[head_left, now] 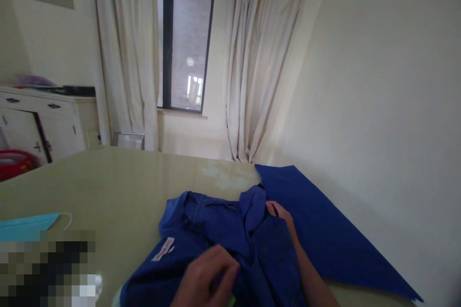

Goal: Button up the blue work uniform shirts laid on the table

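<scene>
A dark blue work shirt (216, 220) with a white-and-red label (163, 248) lies bunched on the table in front of me. My right hand (281, 212) is closed on its edge by the collar, with some fingers hidden by the cloth. Just above the near part of the shirt is my left hand (211, 271), slightly blurred, its fingers curled and the thumb close to them. Whatever may be in its grasp does not show. A small yellow-green bit (232, 301) peeks out below that hand. Flat blue cloth (313, 220) spreads to the right of the shirt.
The glossy pale table (118, 182) reaches towards the curtains (126, 57) and window. At its left edge lies a light blue face mask (30, 226), above a pixelated patch. A white cabinet (61, 129) and a red tub (16, 165) are farther left. A wall rises on the right.
</scene>
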A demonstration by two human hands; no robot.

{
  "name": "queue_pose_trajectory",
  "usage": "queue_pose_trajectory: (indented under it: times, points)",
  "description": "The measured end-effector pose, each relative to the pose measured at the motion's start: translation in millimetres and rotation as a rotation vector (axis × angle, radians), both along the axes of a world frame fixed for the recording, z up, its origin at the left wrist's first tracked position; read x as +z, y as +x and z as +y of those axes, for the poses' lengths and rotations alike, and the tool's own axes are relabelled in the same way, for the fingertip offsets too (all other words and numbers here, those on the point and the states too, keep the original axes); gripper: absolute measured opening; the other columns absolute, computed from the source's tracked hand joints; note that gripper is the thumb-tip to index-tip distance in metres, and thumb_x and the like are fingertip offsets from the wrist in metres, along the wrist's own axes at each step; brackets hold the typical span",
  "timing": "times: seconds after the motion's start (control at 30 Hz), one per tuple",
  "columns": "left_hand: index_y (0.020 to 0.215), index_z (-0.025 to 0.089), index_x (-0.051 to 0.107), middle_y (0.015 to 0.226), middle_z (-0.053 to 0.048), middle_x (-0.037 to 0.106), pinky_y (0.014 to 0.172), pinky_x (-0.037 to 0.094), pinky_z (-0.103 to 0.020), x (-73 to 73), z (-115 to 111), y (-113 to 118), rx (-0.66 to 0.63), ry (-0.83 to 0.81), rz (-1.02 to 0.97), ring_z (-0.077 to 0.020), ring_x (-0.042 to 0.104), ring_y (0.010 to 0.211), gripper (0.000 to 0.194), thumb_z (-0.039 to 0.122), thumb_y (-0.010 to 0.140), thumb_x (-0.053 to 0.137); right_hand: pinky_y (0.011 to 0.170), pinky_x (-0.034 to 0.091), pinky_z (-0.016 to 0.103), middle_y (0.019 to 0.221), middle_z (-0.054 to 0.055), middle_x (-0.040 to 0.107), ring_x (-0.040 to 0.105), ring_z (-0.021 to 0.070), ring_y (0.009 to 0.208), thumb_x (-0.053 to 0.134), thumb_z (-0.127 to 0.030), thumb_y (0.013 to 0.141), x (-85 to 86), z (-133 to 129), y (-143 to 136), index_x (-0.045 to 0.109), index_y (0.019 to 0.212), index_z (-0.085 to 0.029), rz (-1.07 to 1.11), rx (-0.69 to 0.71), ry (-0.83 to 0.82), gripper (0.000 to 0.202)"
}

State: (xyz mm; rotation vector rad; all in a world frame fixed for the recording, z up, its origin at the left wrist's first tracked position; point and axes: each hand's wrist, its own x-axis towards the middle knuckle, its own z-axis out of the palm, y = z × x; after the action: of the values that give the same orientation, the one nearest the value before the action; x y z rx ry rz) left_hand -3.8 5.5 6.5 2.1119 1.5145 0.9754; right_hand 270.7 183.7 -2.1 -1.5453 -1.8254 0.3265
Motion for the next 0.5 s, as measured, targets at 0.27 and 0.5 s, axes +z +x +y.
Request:
queue_pose_trajectory:
  times: [0.27, 0.5]
  points:
    - [0.119, 0.010, 0.065, 0.118, -0.021, 0.068, 0.096, 0.047, -0.053, 11.7, 27.7, -122.1, 0.676, -0.153, 0.482, -0.0384, 0.062, 0.113, 0.054, 0.049, 0.093, 0.040, 0.088, 0.054, 0.041, 0.101, 0.010, 0.075, 0.070, 0.0283, 0.096, 0.044, -0.062, 0.088, -10.2, 7.3, -1.3, 0.068, 0.125, -0.023, -0.062, 0.058, -0.016, 0.059]
    - [0.106, 0.022, 0.071, 0.109, -0.009, 0.076, 0.095, 0.054, -0.040, 14.7, 39.9, -120.0, 0.434, -0.188, -0.412, -0.0301, 0.070, 0.107, 0.035, 0.044, 0.080, 0.067, 0.078, 0.056, 0.047, 0.082, 0.006, 0.075, 0.071, 0.0321, 0.080, 0.063, -0.057, 0.080, -2.5, 4.4, -8.8, 0.071, 0.122, -0.027, 0.155, 0.246, 0.001, 0.053]
